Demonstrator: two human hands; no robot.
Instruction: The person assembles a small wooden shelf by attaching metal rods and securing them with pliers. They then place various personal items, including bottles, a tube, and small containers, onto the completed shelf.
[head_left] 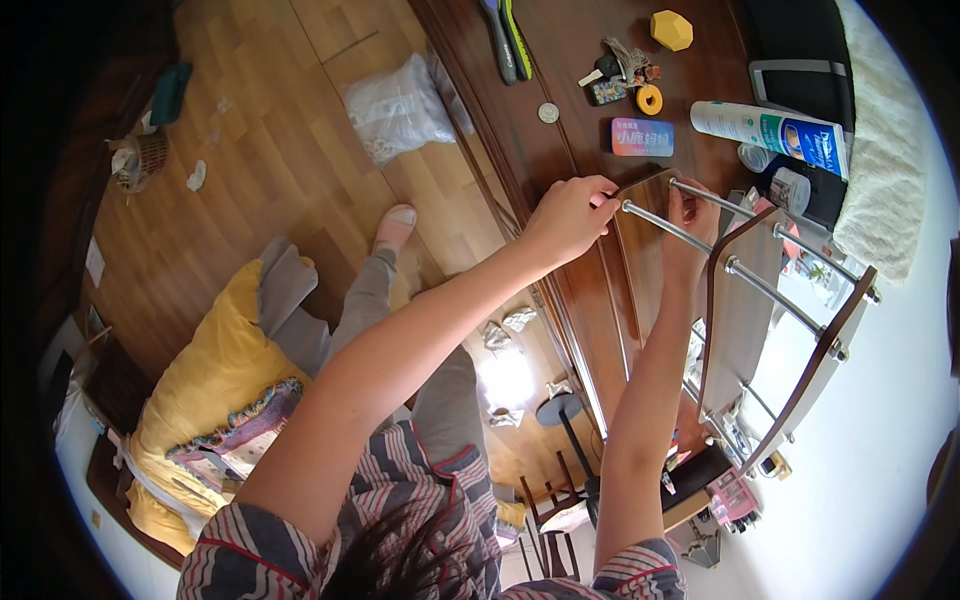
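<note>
Rack [742, 325]: likely stiff; I'd hold the rods [776, 299].
Left hand [572, 220]: clamped on rack.
Right hand [692, 222]: I can't tell.

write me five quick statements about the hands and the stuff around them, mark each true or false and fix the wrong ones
1. The left hand and right hand are both at the rack with metal rods. True.
2. The coin lies on the floor. False: the coin lies on the brown table.
3. The keys lie near an orange ring-shaped thing. True.
4. The white and blue tube stands upright. False: the tube lies on its side.
5. The yellow bedding is on the person's right. False: the yellow bedding is on the person's left.
</note>
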